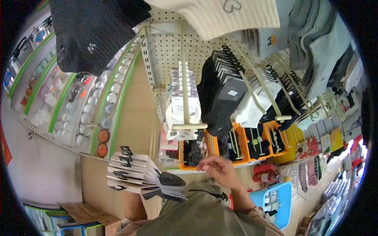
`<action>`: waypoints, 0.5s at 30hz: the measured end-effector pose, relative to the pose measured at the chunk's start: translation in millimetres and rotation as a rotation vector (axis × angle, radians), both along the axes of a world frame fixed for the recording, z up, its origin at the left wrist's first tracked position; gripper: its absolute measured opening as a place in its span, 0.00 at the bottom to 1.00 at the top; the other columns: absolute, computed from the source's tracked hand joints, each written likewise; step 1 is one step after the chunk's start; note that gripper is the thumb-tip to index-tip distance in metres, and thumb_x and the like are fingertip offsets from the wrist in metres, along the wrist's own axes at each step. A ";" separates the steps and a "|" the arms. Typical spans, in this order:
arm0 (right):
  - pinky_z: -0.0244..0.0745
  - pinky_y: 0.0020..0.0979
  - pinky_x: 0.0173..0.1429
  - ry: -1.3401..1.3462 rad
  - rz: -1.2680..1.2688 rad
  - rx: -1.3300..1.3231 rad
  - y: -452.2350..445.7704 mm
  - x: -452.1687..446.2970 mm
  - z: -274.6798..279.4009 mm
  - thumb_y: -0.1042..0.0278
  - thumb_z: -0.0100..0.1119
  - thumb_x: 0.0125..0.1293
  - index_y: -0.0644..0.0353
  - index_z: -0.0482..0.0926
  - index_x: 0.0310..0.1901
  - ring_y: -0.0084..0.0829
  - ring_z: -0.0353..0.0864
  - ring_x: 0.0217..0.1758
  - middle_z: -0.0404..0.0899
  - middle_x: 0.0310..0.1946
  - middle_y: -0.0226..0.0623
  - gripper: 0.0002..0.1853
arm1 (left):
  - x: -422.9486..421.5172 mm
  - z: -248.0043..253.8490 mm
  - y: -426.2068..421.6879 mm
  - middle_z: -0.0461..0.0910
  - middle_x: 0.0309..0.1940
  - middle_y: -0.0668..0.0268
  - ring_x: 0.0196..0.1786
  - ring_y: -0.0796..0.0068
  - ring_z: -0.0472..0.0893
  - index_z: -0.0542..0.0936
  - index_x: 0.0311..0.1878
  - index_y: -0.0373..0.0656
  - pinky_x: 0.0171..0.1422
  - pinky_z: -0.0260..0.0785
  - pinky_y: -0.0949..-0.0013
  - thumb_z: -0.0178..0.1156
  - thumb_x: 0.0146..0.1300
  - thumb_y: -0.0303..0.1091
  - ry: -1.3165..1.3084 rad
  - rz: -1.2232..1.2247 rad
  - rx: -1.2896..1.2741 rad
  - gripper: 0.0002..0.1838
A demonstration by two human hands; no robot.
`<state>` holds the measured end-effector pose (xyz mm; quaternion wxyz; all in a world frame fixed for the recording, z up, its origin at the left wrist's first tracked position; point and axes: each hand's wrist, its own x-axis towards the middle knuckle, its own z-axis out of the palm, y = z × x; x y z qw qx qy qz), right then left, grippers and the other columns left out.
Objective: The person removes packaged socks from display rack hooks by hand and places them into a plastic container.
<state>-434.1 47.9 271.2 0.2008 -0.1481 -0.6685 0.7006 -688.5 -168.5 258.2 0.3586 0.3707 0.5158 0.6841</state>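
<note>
A stack of carded items with black hooks (136, 173), white cards with dark and grey fabric, sits at the lower left above my left forearm. My left hand (134, 194) is mostly hidden beneath that stack, and its fingers do not show. Near the middle, in front of the orange bins (244, 157), my right hand (216, 168) is raised with its fingers curled; whether anything small is between them is too unclear to tell. Above it hang black socks (222, 98) and white socks (252, 102) on metal rods, beside a row of white packs (183, 110).
Shelves with green edges (126, 90) hold cups and small goods at the left. Large socks (94, 35) hang overhead, close to the camera. A blue basket (285, 204) stands at the lower right. Cardboard boxes (92, 216) lie at the lower left.
</note>
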 end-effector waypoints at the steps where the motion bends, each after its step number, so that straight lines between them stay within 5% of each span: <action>1: 0.75 0.32 0.59 0.020 -0.055 0.049 3.9 -5.5 4.5 0.73 0.63 0.65 0.66 0.74 0.53 0.29 0.79 0.53 0.80 0.48 0.38 0.16 | 4.1 -7.0 0.5 0.76 0.55 0.59 0.58 0.63 0.76 0.69 0.63 0.36 0.64 0.69 0.56 0.81 0.35 0.29 -0.019 -0.014 -0.006 0.47; 9: 0.54 0.42 0.76 0.241 -0.217 0.393 47.1 -74.0 48.1 0.68 0.74 0.54 0.64 0.52 0.72 0.39 0.54 0.76 0.54 0.73 0.48 0.49 | 27.6 -41.3 -18.3 0.76 0.57 0.59 0.60 0.62 0.75 0.69 0.64 0.38 0.66 0.68 0.54 0.82 0.34 0.32 -0.128 -0.130 -0.049 0.49; 15: 0.48 0.39 0.78 0.271 -0.237 0.400 72.3 -129.3 55.0 0.56 0.82 0.42 0.68 0.44 0.74 0.45 0.51 0.77 0.52 0.73 0.54 0.65 | 30.4 -49.3 -46.4 0.75 0.58 0.60 0.61 0.61 0.75 0.70 0.64 0.39 0.67 0.67 0.52 0.83 0.33 0.35 -0.173 -0.164 -0.083 0.50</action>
